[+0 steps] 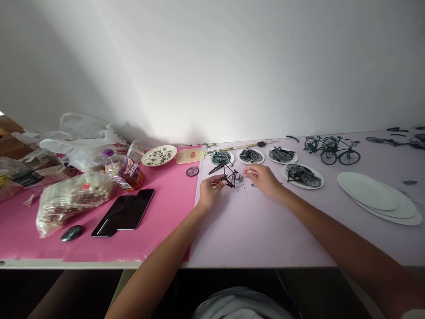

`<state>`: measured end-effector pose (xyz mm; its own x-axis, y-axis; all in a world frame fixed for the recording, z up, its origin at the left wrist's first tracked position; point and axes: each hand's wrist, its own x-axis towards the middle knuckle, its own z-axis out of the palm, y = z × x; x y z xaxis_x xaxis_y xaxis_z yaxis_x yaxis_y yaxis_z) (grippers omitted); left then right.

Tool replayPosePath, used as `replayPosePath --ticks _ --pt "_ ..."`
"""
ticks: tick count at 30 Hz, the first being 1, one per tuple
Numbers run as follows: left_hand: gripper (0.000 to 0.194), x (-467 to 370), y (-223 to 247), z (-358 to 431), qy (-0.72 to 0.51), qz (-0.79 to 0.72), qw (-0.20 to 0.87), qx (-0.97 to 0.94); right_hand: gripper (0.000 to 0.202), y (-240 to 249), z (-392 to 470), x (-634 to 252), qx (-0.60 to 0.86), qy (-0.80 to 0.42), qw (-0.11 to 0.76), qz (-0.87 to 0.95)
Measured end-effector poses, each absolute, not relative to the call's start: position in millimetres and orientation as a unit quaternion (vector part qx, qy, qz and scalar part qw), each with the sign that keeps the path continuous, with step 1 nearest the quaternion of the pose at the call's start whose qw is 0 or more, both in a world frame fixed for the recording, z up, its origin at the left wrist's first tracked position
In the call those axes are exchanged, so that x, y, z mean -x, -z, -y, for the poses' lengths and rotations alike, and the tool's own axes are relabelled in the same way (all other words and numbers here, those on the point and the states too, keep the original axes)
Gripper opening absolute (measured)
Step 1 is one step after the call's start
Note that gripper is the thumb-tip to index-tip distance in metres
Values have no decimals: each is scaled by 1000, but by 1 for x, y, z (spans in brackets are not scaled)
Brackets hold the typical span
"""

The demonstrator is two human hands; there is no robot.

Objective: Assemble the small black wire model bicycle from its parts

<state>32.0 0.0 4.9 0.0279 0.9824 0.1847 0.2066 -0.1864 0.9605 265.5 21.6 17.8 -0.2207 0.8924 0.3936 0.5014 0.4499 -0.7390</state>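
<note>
My left hand (212, 189) is closed around a black toy bicycle frame (229, 174), held just above the lilac table covering. At the frame's right end my right hand (260, 177) has thumb and fingers pinched together; whatever they grip is too small to make out. A small grey part (241, 178) shows between that hand and the frame. Beneath, a few thin pin-like pieces (245, 190) lie on the table. To the left, a loose black spoked wheel (192, 171) rests on the pink covering.
Paper plates of bicycle parts (251, 156) stand behind my hands. Green-framed toy bicycles (340, 153) stand at back right, with white oval plates (367, 190) in front. On the left are phones (123, 212), a purple-capped bottle (124, 170), a filled plastic bag (75, 199) and a bowl (159, 156).
</note>
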Motion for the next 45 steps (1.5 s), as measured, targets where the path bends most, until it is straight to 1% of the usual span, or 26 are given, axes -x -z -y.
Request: replayPosePath --ticks 2,6,10,16,25,32,37,45 --pt "30 -34 -6 2 -486 -497 385 -607 22 -15 -12 -252 452 -279 459 712" --pt "29 -36 -5 3 -475 -488 389 -620 31 -8 8 -230 433 -359 466 683" --pt "29 -39 -3 3 -474 -478 398 -623 40 -5 16 -222 431 -370 491 661" --pt "35 -39 0 3 -467 -466 421 -623 49 -3 14 -220 440 -371 489 656" --pt "36 -38 -4 5 -455 -413 443 -653 49 -2 15 -217 439 -368 497 652" --pt "32 -37 1 2 -457 -447 400 -656 49 -5 16 -216 440 -367 500 649" --pt "27 -37 0 3 -462 -454 385 -658 50 0 13 -217 452 -380 500 633" --pt "25 -36 -2 3 -455 -464 376 -661 56 8 5 -220 459 -423 497 603"
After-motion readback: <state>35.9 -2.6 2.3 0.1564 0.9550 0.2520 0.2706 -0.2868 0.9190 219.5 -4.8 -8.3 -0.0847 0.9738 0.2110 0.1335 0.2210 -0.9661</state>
